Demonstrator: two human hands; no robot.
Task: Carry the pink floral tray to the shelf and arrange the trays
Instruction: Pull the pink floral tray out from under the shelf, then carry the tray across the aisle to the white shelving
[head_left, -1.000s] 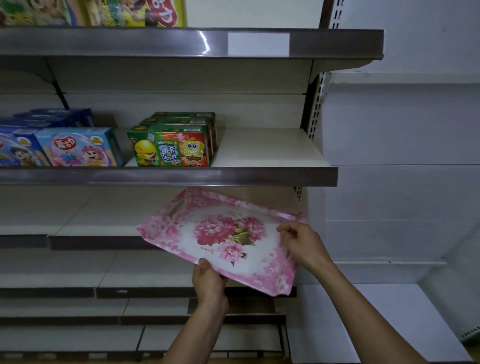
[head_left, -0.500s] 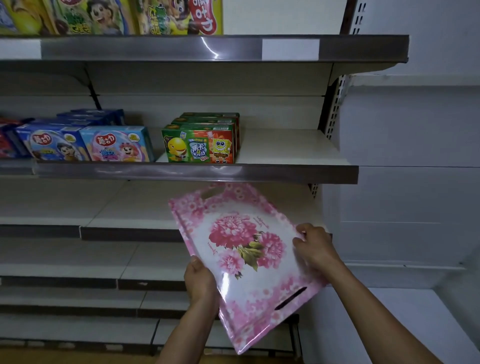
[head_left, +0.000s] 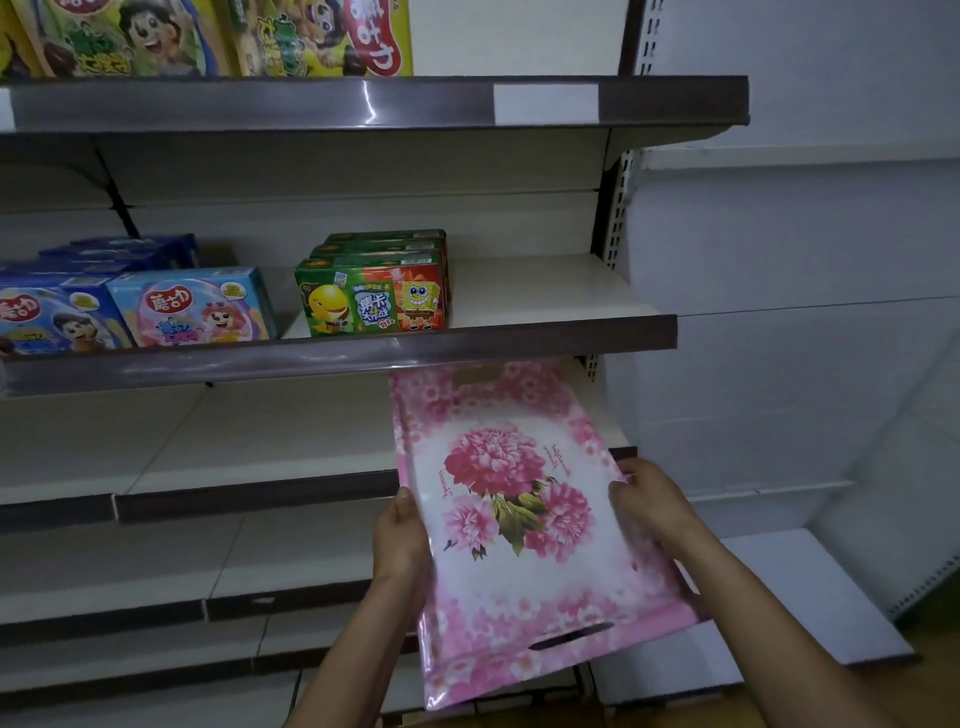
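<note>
Tray: pink floral tray, lower centre, far end tucked under the middle shelf.
Grip: long edges are clasped by left hand and right hand.
Risk: shelf lip may be struck if tilted upward.

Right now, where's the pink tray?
Head view, centre-right: pink tray held by left hand and right hand, far end under the shelf with green boxes.

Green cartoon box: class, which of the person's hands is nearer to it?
Left. The left hand grips the pink tray almost straight below the green cartoon box; the right hand holds its opposite edge, farther right.
</note>
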